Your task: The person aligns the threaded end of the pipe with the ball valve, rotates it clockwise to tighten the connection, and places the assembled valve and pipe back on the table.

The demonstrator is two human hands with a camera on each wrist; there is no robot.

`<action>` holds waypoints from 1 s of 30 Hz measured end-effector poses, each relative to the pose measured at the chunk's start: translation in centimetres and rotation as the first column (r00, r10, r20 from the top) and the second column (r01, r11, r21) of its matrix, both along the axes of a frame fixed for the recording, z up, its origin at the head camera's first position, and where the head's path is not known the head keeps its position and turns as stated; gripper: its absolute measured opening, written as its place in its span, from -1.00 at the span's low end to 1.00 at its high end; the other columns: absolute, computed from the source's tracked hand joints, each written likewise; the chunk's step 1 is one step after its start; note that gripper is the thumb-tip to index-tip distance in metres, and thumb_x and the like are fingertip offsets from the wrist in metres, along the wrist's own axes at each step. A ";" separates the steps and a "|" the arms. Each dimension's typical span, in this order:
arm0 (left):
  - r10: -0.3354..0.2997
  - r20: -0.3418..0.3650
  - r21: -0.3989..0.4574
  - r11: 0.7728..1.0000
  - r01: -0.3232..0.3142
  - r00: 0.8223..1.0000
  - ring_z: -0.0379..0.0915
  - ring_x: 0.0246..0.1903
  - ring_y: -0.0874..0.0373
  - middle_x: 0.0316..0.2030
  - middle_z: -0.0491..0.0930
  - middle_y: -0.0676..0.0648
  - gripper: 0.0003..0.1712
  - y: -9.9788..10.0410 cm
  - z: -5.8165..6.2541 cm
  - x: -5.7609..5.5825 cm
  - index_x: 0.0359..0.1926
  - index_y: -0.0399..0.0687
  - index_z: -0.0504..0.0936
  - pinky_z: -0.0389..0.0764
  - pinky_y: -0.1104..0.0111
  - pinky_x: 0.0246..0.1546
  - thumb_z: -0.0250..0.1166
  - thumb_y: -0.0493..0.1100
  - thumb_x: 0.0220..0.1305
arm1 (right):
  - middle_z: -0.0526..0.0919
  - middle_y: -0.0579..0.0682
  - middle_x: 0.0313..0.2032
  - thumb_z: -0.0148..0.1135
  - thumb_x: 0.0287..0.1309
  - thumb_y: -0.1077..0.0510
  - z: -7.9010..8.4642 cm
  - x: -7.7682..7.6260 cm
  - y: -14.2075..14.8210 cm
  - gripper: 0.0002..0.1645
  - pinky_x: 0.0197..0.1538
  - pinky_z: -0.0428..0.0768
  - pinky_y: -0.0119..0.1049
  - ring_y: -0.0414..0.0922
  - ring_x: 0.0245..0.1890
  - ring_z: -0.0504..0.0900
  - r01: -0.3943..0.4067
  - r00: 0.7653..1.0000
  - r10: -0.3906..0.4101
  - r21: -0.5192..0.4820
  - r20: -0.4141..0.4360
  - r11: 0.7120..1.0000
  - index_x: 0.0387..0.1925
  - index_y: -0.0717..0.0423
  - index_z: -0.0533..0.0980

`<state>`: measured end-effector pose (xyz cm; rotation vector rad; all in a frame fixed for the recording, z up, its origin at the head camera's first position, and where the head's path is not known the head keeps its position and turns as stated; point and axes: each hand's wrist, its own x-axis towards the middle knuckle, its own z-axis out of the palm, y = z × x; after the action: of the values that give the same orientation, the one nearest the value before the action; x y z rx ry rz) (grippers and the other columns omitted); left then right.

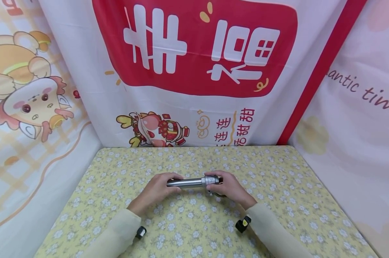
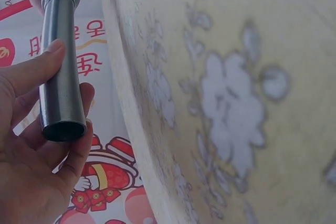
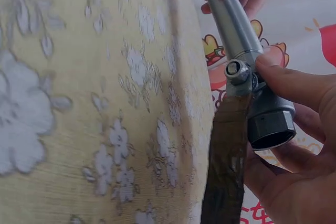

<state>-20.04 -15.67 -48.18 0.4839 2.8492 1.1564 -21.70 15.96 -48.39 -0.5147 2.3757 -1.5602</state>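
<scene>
A shiny steel pipe (image 1: 189,183) lies level between both hands over the middle of the table, joined at its right end to a ball valve (image 1: 210,180). My left hand (image 1: 161,185) grips the pipe's free left end, thumb along the top and fingers beneath in the left wrist view, where the round open end (image 2: 64,130) shows. With thumb and fingers my right hand (image 1: 230,187) holds the valve body. The right wrist view shows the valve's hexagonal open end (image 3: 271,129), a nut (image 3: 237,71) on its stem, and a dark brown lever handle (image 3: 226,156) hanging alongside.
A yellow floral cloth (image 1: 188,233) covers the table. Printed fabric hangs behind it (image 1: 194,104) and along both sides. Black straps with small devices (image 1: 243,224) sit on the wrists, below pale sleeves (image 1: 272,225).
</scene>
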 end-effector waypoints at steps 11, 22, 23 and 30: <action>-0.030 -0.028 -0.068 0.997 0.028 0.999 0.66 -0.08 0.26 0.01 0.79 0.17 -0.57 -1.3 0.6 -1.4 0.18 0.31 0.80 0.67 0.07 0.05 0.61 -0.07 0.31 | 0.71 0.06 0.12 0.55 0.36 0.04 0.8 -0.9 -1.3 -0.36 -0.27 0.72 -0.18 -0.07 -0.20 0.72 0.009 0.995 -0.001 0.078 -0.100 0.997 0.42 -0.03 0.62; -0.056 -0.017 -0.110 0.992 0.054 0.998 0.68 -0.05 0.19 0.06 0.79 0.08 -0.59 -2.4 0.9 -3.6 0.22 0.26 0.78 0.69 0.05 0.09 0.56 -0.06 0.38 | 0.75 0.02 0.06 0.55 0.37 0.01 0.8 -3.1 -2.4 -0.43 -0.29 0.72 -0.18 -0.09 -0.25 0.71 0.025 0.995 -0.016 0.090 -0.095 0.996 0.37 -0.18 0.66; -0.062 -0.026 -0.117 0.991 0.059 0.998 0.68 -0.05 0.19 0.07 0.80 0.06 -0.59 -2.6 1.0 -3.8 0.23 0.23 0.77 0.69 0.05 0.08 0.55 -0.06 0.39 | 0.75 0.01 0.05 0.55 0.37 0.01 0.8 -3.4 -2.6 -0.43 -0.29 0.71 -0.19 -0.09 -0.25 0.71 0.025 0.994 -0.015 0.099 -0.106 0.995 0.37 -0.18 0.66; -0.108 -0.098 -0.173 0.981 0.090 0.989 0.71 0.00 0.08 0.11 0.80 -0.06 -0.56 -3.8 1.2 -4.8 0.28 0.10 0.75 0.69 -0.03 0.10 0.53 -0.09 0.42 | 0.78 -0.02 0.01 0.55 0.37 0.02 1.1 -4.8 -3.8 -0.45 -0.29 0.69 -0.22 -0.12 -0.27 0.68 0.023 0.991 -0.008 0.110 -0.132 0.994 0.35 -0.14 0.67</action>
<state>-24.83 -19.51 -46.98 0.6892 2.9399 0.8901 -26.46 12.16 -47.32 -0.5925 2.5530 -1.4306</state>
